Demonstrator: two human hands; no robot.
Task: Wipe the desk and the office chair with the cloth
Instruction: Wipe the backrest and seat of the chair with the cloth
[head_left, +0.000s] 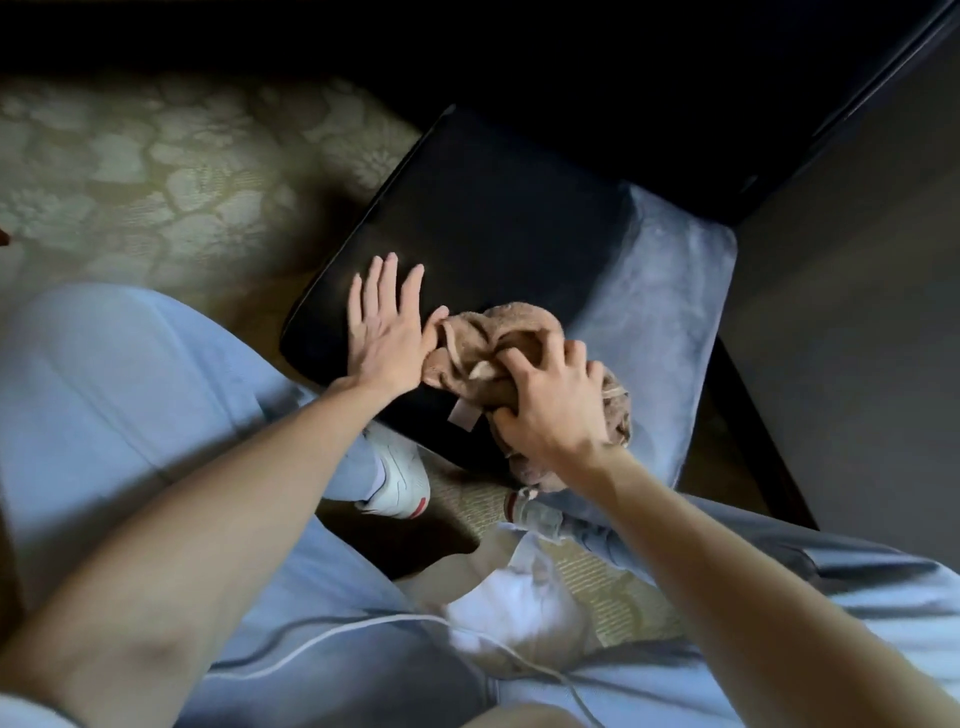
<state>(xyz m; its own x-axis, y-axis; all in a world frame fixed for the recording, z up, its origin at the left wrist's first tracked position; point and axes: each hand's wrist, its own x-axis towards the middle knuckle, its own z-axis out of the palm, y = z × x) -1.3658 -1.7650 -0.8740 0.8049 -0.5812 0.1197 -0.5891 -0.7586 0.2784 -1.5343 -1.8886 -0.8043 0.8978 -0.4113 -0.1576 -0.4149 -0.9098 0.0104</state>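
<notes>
A patterned carpet (156, 171) is filling the view from nine to eleven o'clock. The person's legs in pale blue trousers (130, 374) are spreading across the lower half, from eight round to four o'clock. The dark office chair seat (467, 223) is sitting at the centre, turned like a diamond, its three-o'clock side catching a bluish sheen. The brown cloth (498, 332) is lying bunched on the near part of the seat, just toward five o'clock of centre, with its lower end hanging past the seat's edge. The right hand (550, 410) is bearing down on the cloth from five o'clock, fingers curled and digging into the folds, gripping a wad of it. The left hand (384, 338) is lying flat on the seat at the cloth's nine o'clock. Its fingers are straight and spread, holding nothing, and its thumb is touching the cloth's edge. A white shoe (400, 478) is showing below the seat at six o'clock. A thin white cable (337, 634) is trailing over the lap. A small pale label (465, 415) is sticking out of the cloth at its seven o'clock.
</notes>
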